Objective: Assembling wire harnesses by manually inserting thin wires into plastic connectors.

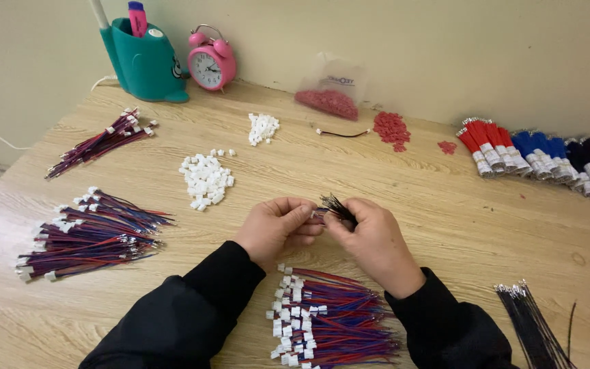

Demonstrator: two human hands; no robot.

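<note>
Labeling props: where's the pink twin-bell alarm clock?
Head view, far left of the wooden table: the pink twin-bell alarm clock stands against the wall, just right of the teal plastic pen holder.

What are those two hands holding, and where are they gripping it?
A small bunch of thin black wires. The right hand grips it partway along, its ends fanning above; the left hand pinches the near end, where a small piece is too hidden to identify.
</note>
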